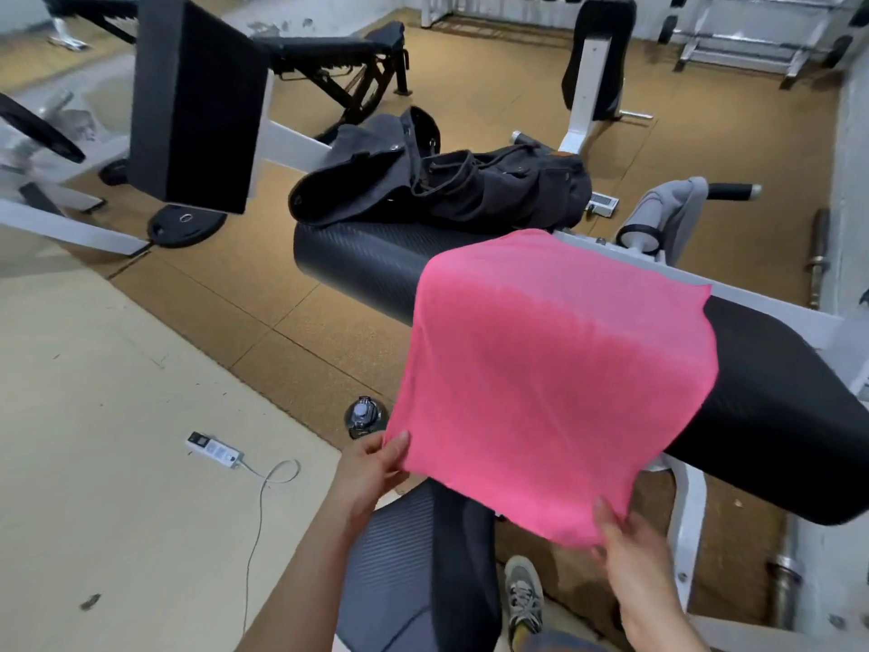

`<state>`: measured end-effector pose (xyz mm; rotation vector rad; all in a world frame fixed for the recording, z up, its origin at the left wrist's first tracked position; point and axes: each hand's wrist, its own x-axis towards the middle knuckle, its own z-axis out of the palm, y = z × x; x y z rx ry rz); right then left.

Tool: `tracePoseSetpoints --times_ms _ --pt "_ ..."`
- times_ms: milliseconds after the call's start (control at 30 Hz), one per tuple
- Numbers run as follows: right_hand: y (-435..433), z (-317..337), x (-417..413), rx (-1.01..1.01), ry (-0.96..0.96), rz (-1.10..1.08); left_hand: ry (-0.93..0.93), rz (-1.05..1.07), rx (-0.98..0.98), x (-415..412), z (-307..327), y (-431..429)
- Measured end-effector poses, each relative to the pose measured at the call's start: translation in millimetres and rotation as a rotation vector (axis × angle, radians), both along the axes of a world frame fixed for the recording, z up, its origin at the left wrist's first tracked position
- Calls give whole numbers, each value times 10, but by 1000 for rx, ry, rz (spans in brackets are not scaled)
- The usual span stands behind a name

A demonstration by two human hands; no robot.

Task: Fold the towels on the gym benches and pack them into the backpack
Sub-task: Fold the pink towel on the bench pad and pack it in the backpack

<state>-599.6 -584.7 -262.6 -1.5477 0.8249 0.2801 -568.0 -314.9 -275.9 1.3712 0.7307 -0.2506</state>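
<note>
A pink towel (pixel 550 369) lies spread over the black padded gym bench (pixel 357 265), its far edge on the pad and its near edge lifted toward me. My left hand (pixel 371 472) pinches the near left corner. My right hand (pixel 630 552) grips the near right corner from below. A dark backpack (pixel 470 185) lies on its side at the far end of the same bench, flap thrown open and drawstring loose. A grey towel (pixel 677 204) hangs over a machine handle at the right, past the bench.
A water bottle (pixel 363 416) stands on the floor by the bench's near left side. A white power strip (pixel 214 449) with its cable lies on the pale mat at the left. Black pads, another bench (pixel 329 49) and white machine frames stand behind.
</note>
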Motion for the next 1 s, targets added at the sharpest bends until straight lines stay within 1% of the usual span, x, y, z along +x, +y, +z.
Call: tracePoseSetpoints --times_ms 67,100,200,267,333,400,467,500,533,567,600,667,700,733,767,800,867,933,1000 --pt "21 156 -163 -146 -86 -25 -54 42 -56 -240 64 70" --pt "33 244 -234 -183 -123 -41 -91 68 -83 -338 110 95" --pt "44 555 -346 -193 -245 -45 -209 193 -195 -508 308 131" --pt "18 763 -361 -214 -325 5 -283 266 -252 -546 519 115" --pt "-14 1010 -353 -155 -390 69 -374 300 -308 -540 741 112" --pt "-66 1266 -348 20 -436 176 -468 287 -354 -534 981 160" --pt "-179 1538 -331 178 -473 392 -552 198 -353 -511 1175 256" --pt "-240 1666 -314 173 -451 522 -585 131 -306 -502 1251 311" --pt "-305 1778 -292 84 -420 632 -600 63 -218 -488 1323 356" --pt "-359 1870 -261 -70 -416 722 -594 7 -99 -472 1413 389" --pt "-399 1937 -219 -267 -437 758 -590 -38 39 -446 1507 409" --pt "-406 2109 -137 -618 -556 714 -592 -110 294 -380 1691 405" --pt "-391 2191 -75 -727 -615 676 -597 -125 398 -330 1768 394" --pt "-374 2271 -14 -777 -662 641 -608 -110 490 -271 1840 386" --pt "-387 2340 60 -759 -712 625 -619 -63 546 -219 1938 359" --pt "-415 2434 148 -661 -760 620 -646 5 557 -155 2050 327" --pt "-547 2605 390 -381 -748 641 -711 121 497 -10 2276 243" --pt "-726 2705 724 -148 -678 693 -741 121 459 201 2423 156" --pt "-905 2689 1135 103 -664 648 -757 52 431 485 2501 55"
